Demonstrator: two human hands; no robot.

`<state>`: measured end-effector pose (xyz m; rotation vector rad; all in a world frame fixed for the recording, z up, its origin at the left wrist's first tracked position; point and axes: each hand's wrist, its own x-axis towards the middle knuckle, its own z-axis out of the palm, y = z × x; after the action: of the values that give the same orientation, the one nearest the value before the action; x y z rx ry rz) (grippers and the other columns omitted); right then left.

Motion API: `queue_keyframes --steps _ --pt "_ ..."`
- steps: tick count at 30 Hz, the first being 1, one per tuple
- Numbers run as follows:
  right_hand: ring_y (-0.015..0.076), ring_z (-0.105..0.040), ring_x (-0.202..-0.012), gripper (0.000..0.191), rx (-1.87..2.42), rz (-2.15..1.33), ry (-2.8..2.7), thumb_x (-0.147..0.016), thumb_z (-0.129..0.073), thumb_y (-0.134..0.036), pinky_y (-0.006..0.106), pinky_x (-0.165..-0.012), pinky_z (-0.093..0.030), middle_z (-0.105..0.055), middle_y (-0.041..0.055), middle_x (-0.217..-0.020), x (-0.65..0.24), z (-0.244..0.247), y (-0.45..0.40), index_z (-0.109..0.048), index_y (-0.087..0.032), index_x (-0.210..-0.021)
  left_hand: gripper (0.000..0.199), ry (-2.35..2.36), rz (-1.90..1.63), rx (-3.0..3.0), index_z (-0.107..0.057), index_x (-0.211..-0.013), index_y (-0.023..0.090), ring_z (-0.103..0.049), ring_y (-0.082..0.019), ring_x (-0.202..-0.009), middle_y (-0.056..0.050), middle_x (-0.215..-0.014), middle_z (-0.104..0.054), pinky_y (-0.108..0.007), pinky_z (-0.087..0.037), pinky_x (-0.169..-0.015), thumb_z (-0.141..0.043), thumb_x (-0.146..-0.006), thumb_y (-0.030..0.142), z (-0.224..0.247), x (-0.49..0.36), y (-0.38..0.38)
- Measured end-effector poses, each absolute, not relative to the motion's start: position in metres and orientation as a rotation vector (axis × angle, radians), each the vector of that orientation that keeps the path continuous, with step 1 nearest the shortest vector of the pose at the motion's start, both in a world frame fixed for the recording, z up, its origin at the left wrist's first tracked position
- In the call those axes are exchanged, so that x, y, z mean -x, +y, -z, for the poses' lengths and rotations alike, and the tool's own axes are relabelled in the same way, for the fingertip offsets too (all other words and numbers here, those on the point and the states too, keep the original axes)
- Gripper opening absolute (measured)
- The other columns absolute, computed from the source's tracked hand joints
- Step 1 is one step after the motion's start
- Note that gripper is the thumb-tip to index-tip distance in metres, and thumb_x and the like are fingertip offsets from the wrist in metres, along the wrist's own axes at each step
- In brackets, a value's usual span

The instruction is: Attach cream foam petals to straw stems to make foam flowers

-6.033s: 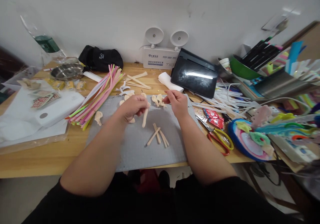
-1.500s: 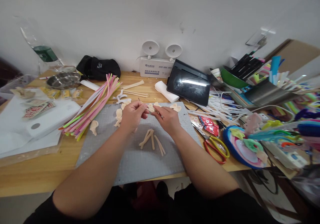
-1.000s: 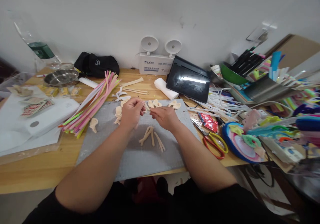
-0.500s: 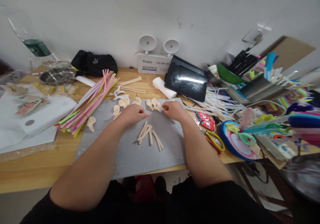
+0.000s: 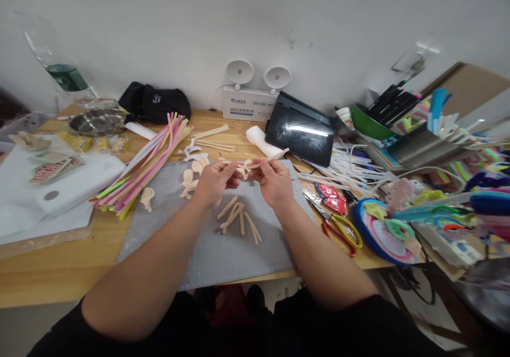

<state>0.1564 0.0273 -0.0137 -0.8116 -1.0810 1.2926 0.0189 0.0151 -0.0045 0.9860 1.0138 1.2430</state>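
Note:
Both my hands are raised over the far part of a grey cutting mat (image 5: 207,256). My left hand (image 5: 217,181) pinches one end of a thin beige strip (image 5: 281,154), and my right hand (image 5: 274,180) pinches it further along, with its tip sticking out to the right. More beige pieces show between the fingers, partly hidden. Several beige sticks (image 5: 240,216) lie on the mat nearer to me. Beige curled pieces (image 5: 187,176) rest left of my left hand, and another curled piece (image 5: 147,198) lies at the mat's left edge.
Coloured pipe cleaners (image 5: 145,171) lie at the left, near a steel bowl (image 5: 96,121) and a black pouch (image 5: 155,103). A black tablet-like device (image 5: 298,134) leans behind. Pliers and scissors (image 5: 338,229), white strips (image 5: 346,166) and a blue-rimmed disc (image 5: 382,235) are at the right.
My hands have come closer together and now hold a beige strip between them. The view has shifted slightly, and more of the scissors shows at the right.

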Motion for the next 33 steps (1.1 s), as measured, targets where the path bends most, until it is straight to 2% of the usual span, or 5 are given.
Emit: queue_keyframes --steps 8,14,18,25,33 --pt "0.0104 -0.055 -0.063 0.025 0.844 -1.199 -1.570 -0.078 -0.048 -0.039 0.026 -0.060 -0.047 -0.057 0.0023 -0.077 -0.167 0.012 0.026 -0.060 -0.017 -0.073 0.021 1.015 -1.379 -1.007 -0.058 -0.063 0.013 -0.048 -0.005 -0.048 0.001 -0.058 -0.056 -0.018 -0.041 -0.047 -0.065 -0.061 0.033 0.000 -0.017 0.015" --pt "0.0113 -0.049 -0.064 0.029 1.087 -0.537 -2.073 -0.084 -0.039 -0.030 0.024 -0.061 -0.037 -0.052 0.0021 -0.066 -0.169 0.013 0.030 -0.052 -0.016 -0.062 0.024 1.192 -1.251 -1.311 -0.061 -0.065 0.014 -0.048 -0.008 -0.049 0.001 -0.058 -0.055 -0.020 -0.039 -0.048 -0.058 -0.067 0.038 0.006 -0.013 0.020" --pt "0.0113 -0.047 -0.063 0.026 1.180 -0.315 -2.473 -0.085 -0.037 -0.027 0.024 -0.057 -0.029 -0.055 0.0027 -0.067 -0.168 0.012 0.030 -0.051 -0.016 -0.065 0.024 1.225 -1.175 -1.526 -0.059 -0.061 0.014 -0.044 -0.007 -0.048 0.002 -0.052 -0.050 -0.020 -0.035 -0.047 -0.055 -0.069 0.037 0.011 -0.010 0.023" --pt "0.0133 -0.052 -0.069 0.025 1.253 -0.238 -2.649 -0.086 -0.036 -0.027 0.024 -0.058 -0.027 -0.061 0.0059 -0.074 -0.166 0.006 0.026 -0.055 -0.015 -0.074 0.024 1.201 -1.135 -1.597 -0.064 -0.073 0.015 -0.045 -0.008 -0.051 0.000 -0.060 -0.055 -0.021 -0.037 -0.050 -0.055 -0.069 0.036 0.005 -0.006 0.021" --pt "0.0125 -0.050 -0.067 0.026 1.173 -0.292 -2.502 -0.086 -0.035 -0.029 0.023 -0.058 -0.030 -0.059 0.0045 -0.074 -0.168 0.006 0.026 -0.055 -0.015 -0.076 0.015 1.198 -1.255 -1.558 -0.056 -0.064 0.015 -0.047 -0.007 -0.046 0.003 -0.054 -0.052 -0.019 -0.037 -0.045 -0.054 -0.070 0.028 0.001 -0.008 0.018"
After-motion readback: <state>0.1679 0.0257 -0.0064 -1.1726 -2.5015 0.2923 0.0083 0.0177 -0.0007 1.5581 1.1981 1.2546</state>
